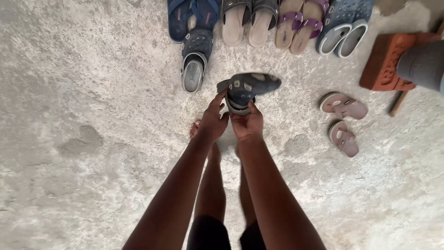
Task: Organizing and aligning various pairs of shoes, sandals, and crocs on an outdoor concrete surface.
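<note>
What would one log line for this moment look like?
both hands: left hand and right hand hold dark clog above floor | matching clog on floor by row of sandals | small pink pair right

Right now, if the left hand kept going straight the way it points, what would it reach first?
The left hand already touches the dark grey rubber clog held in both hands. Past that, probably the purple-strapped tan sandals in the row, though depth is unclear.

I looked down on a rough, pale concrete floor (pixel 83 92), mottled and pitted, in even daylight; a reddish brick (pixel 386 62) lay at its right edge.
</note>
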